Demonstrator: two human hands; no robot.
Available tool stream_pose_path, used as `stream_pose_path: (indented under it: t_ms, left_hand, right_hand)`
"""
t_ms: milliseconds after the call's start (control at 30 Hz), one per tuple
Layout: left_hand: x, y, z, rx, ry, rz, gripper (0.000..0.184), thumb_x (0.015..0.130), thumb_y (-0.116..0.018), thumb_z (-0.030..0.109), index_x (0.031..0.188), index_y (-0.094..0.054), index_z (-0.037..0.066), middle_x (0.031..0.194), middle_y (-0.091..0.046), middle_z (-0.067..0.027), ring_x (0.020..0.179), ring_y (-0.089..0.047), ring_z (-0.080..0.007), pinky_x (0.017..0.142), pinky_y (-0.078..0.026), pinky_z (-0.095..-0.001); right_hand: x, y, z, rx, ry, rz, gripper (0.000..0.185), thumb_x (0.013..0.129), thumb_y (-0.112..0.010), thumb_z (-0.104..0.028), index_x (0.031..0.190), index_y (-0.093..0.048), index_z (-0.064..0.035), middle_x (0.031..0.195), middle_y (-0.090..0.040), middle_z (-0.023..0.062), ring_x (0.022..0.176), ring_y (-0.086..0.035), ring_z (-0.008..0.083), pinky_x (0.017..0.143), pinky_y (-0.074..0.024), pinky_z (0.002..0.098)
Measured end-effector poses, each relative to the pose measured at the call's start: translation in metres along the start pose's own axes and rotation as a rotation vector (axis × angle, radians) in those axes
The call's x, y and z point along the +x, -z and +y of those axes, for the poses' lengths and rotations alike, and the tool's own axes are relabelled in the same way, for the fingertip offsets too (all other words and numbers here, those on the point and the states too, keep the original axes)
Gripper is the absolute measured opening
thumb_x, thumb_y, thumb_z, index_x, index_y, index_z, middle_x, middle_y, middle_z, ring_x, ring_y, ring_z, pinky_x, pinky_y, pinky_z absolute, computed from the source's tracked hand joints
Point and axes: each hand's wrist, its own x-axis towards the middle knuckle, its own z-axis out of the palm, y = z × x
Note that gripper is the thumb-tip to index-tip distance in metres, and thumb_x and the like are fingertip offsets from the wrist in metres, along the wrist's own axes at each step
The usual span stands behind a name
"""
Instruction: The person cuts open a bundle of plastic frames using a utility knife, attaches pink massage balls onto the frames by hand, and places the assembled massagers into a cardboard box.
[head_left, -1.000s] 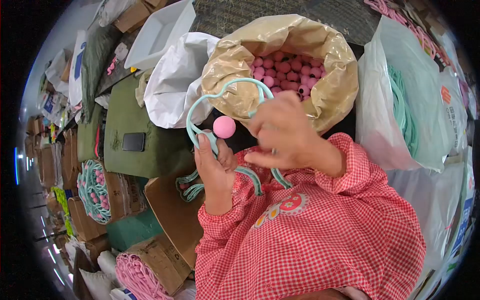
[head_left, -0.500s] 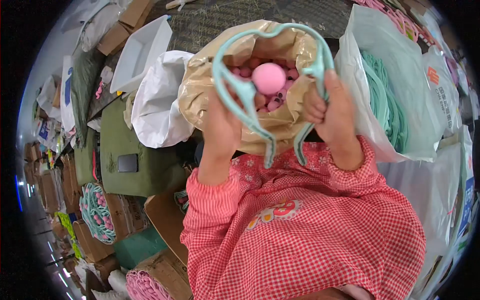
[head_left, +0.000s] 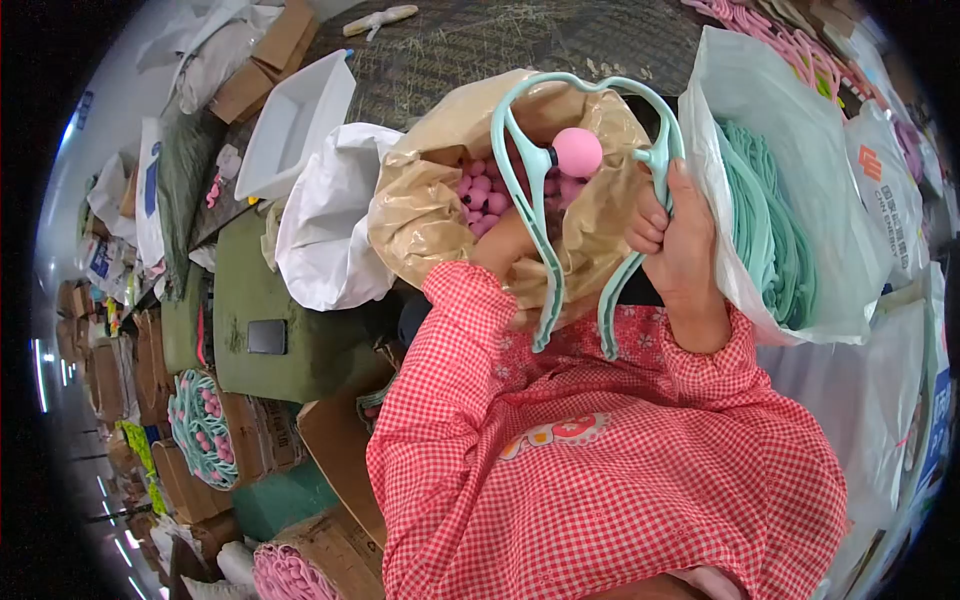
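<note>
A curved mint-green plastic frame [head_left: 502, 140] hangs over the tan bag, its two long ends pointing down. One pink ball [head_left: 578, 153] sits on its left inner arm; the right inner arm, beside my fingers, carries no ball. My right hand [head_left: 675, 235] is wrapped round the frame's right side. Reaching into the tan bag [head_left: 415, 205], my left hand [head_left: 507, 243] is among pink balls [head_left: 483, 195] with dark holes. Its fingers are hidden behind the frame and the balls.
On the right, a translucent bag [head_left: 850, 230] holds green frames. A white sack [head_left: 335, 225], a white tray [head_left: 290, 125] and a phone [head_left: 267, 337] on a green surface lie left. Cartons of green and pink pieces stand lower left.
The frame has passed from my left hand to my right and moved up and right. My left hand has let go of it and gone down into the tan bag.
</note>
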Motion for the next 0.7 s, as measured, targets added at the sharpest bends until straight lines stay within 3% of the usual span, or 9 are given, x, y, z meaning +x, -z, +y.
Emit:
stream_pose_path:
  t_ms: [33, 100, 200, 267, 300, 400, 567, 633, 700]
  left_hand:
    - [0.001, 0.003, -0.008, 0.116, -0.025, -0.019, 0.031, 0.086, -0.054, -0.002, 0.115, -0.061, 0.000, 0.107, -0.066, -0.0112, 0.100, -0.062, -0.0184, 0.084, -0.050, -0.0300]
    - [-0.010, 0.023, 0.004, -0.058, 0.130, -0.118, 0.041, 0.089, -0.061, 0.014, 0.128, -0.051, 0.001, 0.110, -0.066, -0.0089, 0.088, -0.065, -0.0198, 0.080, -0.053, -0.0307]
    - [-0.034, 0.050, 0.036, 0.074, 0.324, 0.110, 0.037, 0.092, -0.059, 0.015, 0.127, -0.052, 0.002, 0.103, -0.067, -0.0070, 0.082, -0.065, -0.0161, 0.076, -0.053, -0.0270]
    - [-0.061, 0.065, 0.081, -0.190, 0.154, 0.452, 0.033, 0.095, -0.054, 0.013, 0.125, -0.051, 0.001, 0.104, -0.065, -0.0084, 0.086, -0.065, -0.0175, 0.077, -0.054, -0.0289]
    - [-0.072, 0.069, 0.099, -0.188, 0.154, 0.453, 0.033, 0.095, -0.054, 0.013, 0.125, -0.051, 0.001, 0.104, -0.065, -0.0084, 0.086, -0.065, -0.0175, 0.077, -0.054, -0.0289]
    - [-0.100, 0.073, 0.107, -0.834, -0.050, 0.504, 0.032, 0.098, -0.050, 0.012, 0.127, -0.046, -0.002, 0.118, -0.056, -0.0136, 0.106, -0.060, -0.0227, 0.094, -0.051, -0.0359]
    - [-0.127, 0.070, 0.107, -1.037, -0.098, 0.605, 0.034, 0.098, -0.051, 0.011, 0.129, -0.041, 0.000, 0.120, -0.054, -0.0129, 0.110, -0.057, -0.0242, 0.098, -0.049, -0.0378]
    - [-0.135, 0.069, 0.105, -1.060, -0.127, 0.795, 0.032, 0.098, -0.052, 0.014, 0.126, -0.044, 0.000, 0.119, -0.054, -0.0124, 0.110, -0.057, -0.0243, 0.099, -0.048, -0.0378]
    - [-0.141, 0.064, 0.114, -0.817, -0.147, 0.857, 0.034, 0.096, -0.056, 0.018, 0.123, -0.046, -0.001, 0.118, -0.055, -0.0128, 0.108, -0.058, -0.0229, 0.097, -0.048, -0.0350]
  right_hand:
    - [0.000, 0.000, 0.000, 0.010, 0.016, 0.010, 0.035, 0.101, -0.040, -0.039, 0.106, -0.056, -0.0077, 0.058, -0.030, -0.0064, 0.047, -0.024, 0.0037, 0.042, -0.0200, 0.0191]
    - [0.000, 0.002, -0.003, 0.035, 0.012, 0.018, 0.035, 0.101, -0.040, -0.039, 0.106, -0.055, -0.0079, 0.058, -0.030, -0.0064, 0.047, -0.024, 0.0036, 0.042, -0.0198, 0.0189]
    - [-0.002, 0.008, -0.009, 0.051, 0.008, 0.003, 0.030, 0.101, -0.039, -0.038, 0.099, -0.051, -0.0109, 0.060, -0.031, -0.0057, 0.048, -0.026, 0.0044, 0.042, -0.0211, 0.0192]
    - [-0.001, 0.008, -0.009, 0.039, 0.009, -0.024, 0.028, 0.101, -0.039, -0.038, 0.090, -0.046, -0.0138, 0.061, -0.032, -0.0049, 0.049, -0.027, 0.0054, 0.043, -0.0225, 0.0196]
    - [-0.001, 0.007, -0.007, 0.056, -0.001, -0.025, 0.027, 0.101, -0.041, -0.038, 0.097, -0.050, -0.0123, 0.061, -0.032, -0.0053, 0.047, -0.026, 0.0044, 0.041, -0.0211, 0.0189]
    - [-0.003, -0.008, 0.004, -0.025, -0.049, -0.049, 0.025, 0.100, -0.045, -0.035, 0.103, -0.053, -0.0111, 0.062, -0.034, -0.0050, 0.046, -0.027, 0.0036, 0.040, -0.0203, 0.0181]
    - [-0.008, -0.028, 0.020, -0.143, -0.047, -0.197, 0.016, 0.095, -0.057, -0.020, 0.105, -0.050, -0.0090, 0.068, -0.040, -0.0036, 0.047, -0.032, 0.0037, 0.039, -0.0218, 0.0192]
    - [-0.013, -0.038, 0.022, -0.133, -0.052, -0.203, 0.019, 0.093, -0.060, -0.017, 0.106, -0.051, -0.0075, 0.069, -0.042, -0.0037, 0.047, -0.034, 0.0032, 0.039, -0.0226, 0.0190]
    - [-0.015, -0.045, 0.027, -0.261, -0.022, -0.244, 0.020, 0.092, -0.061, -0.016, 0.107, -0.052, -0.0063, 0.070, -0.045, -0.0036, 0.048, -0.036, 0.0030, 0.040, -0.0239, 0.0186]
